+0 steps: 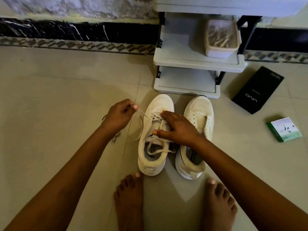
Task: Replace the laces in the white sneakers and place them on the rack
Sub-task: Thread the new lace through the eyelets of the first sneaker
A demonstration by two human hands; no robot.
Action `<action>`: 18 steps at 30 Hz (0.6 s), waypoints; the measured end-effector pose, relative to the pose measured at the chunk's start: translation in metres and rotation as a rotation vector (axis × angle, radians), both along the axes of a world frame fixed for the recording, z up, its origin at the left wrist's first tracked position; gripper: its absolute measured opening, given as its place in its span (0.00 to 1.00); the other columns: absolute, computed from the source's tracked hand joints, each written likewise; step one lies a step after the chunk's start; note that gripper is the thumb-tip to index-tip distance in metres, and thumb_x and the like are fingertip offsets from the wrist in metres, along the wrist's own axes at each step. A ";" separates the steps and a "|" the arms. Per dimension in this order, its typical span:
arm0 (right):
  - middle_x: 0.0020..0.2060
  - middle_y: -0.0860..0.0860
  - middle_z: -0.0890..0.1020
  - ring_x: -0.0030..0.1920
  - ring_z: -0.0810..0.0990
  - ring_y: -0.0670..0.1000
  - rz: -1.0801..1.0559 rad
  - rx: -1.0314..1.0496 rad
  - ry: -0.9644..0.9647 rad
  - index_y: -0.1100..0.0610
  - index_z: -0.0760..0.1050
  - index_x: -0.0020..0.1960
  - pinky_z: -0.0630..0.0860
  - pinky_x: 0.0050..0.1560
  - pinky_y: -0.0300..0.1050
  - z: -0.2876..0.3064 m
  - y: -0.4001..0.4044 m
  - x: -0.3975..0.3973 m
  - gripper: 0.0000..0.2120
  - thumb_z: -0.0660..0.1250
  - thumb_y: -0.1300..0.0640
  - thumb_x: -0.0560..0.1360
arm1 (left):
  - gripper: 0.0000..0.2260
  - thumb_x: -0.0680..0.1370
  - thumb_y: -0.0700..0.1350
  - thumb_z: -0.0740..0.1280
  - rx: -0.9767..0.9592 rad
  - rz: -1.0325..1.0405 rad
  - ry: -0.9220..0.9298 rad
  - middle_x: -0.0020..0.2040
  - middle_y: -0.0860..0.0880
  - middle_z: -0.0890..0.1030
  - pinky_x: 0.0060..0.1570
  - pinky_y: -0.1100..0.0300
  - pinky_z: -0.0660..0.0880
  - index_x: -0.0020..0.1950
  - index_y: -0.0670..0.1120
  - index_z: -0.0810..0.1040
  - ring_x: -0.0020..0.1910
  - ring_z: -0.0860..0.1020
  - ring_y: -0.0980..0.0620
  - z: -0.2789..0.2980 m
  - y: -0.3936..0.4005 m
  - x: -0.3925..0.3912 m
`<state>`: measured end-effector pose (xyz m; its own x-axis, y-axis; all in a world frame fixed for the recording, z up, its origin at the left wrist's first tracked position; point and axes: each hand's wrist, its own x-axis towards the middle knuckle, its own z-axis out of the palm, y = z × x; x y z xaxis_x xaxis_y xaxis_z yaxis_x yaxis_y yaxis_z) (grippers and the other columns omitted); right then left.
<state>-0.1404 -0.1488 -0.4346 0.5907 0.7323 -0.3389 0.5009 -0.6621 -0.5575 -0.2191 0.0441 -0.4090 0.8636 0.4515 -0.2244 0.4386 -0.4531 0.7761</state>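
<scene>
The left hand [119, 116] is pinching a white lace [141, 114] pulled out sideways from the left sneaker [155, 137], while the right hand [177, 128] is lying open, pressing on its tongue (the unlaced sneaker [196, 135] is sitting just right of that hand). The rack [196, 64] is standing beyond both hands.

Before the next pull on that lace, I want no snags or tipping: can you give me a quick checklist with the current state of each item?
1. Left hand has a pinch grip on the lace: ok.
2. Right hand steadies the left sneaker: ok.
3. That sneaker sits flat on the floor: ok.
4. Lace runs free, no knot under the right hand: cannot tell.
5. Right sneaker already unlaced: ok, eyelets look empty.
6. Rack bottom shelf free for the pair: ok.
</scene>
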 end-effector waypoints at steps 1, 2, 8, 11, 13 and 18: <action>0.75 0.48 0.59 0.74 0.58 0.52 -0.006 0.001 0.007 0.51 0.56 0.76 0.56 0.73 0.47 0.000 0.001 0.000 0.40 0.63 0.34 0.71 | 0.06 0.79 0.46 0.63 0.044 0.014 0.047 0.36 0.48 0.75 0.36 0.59 0.67 0.49 0.44 0.75 0.34 0.71 0.51 -0.002 0.000 0.000; 0.75 0.48 0.58 0.74 0.58 0.52 -0.009 -0.001 0.013 0.51 0.56 0.76 0.56 0.72 0.47 0.000 0.000 0.000 0.40 0.63 0.34 0.71 | 0.05 0.79 0.46 0.62 0.057 0.027 0.097 0.36 0.49 0.74 0.35 0.59 0.67 0.51 0.46 0.74 0.34 0.71 0.52 -0.002 -0.001 0.001; 0.76 0.47 0.57 0.74 0.57 0.51 -0.004 -0.011 0.037 0.50 0.54 0.76 0.58 0.71 0.47 0.000 0.000 0.000 0.39 0.63 0.35 0.72 | 0.14 0.80 0.36 0.53 0.008 -0.184 0.098 0.39 0.51 0.75 0.39 0.62 0.70 0.56 0.43 0.78 0.38 0.72 0.54 0.008 -0.007 0.007; 0.76 0.48 0.57 0.74 0.58 0.51 -0.002 -0.009 0.037 0.51 0.55 0.76 0.59 0.71 0.47 0.000 0.000 0.000 0.39 0.63 0.35 0.72 | 0.14 0.81 0.36 0.54 0.064 -0.378 0.118 0.45 0.51 0.79 0.35 0.74 0.69 0.63 0.44 0.74 0.40 0.76 0.55 0.010 -0.011 0.007; 0.76 0.49 0.55 0.74 0.58 0.52 -0.025 -0.010 0.043 0.51 0.53 0.76 0.61 0.71 0.49 0.000 0.001 -0.001 0.41 0.64 0.35 0.71 | 0.14 0.82 0.38 0.54 0.145 -0.457 0.131 0.53 0.50 0.78 0.36 0.74 0.70 0.66 0.44 0.68 0.45 0.79 0.53 0.010 -0.013 0.008; 0.73 0.54 0.59 0.70 0.63 0.55 -0.178 0.054 -0.077 0.54 0.53 0.75 0.68 0.66 0.51 0.004 0.000 -0.017 0.46 0.71 0.38 0.67 | 0.08 0.81 0.39 0.59 0.234 -0.510 0.091 0.56 0.45 0.81 0.55 0.52 0.76 0.54 0.45 0.77 0.54 0.79 0.49 0.014 -0.019 0.006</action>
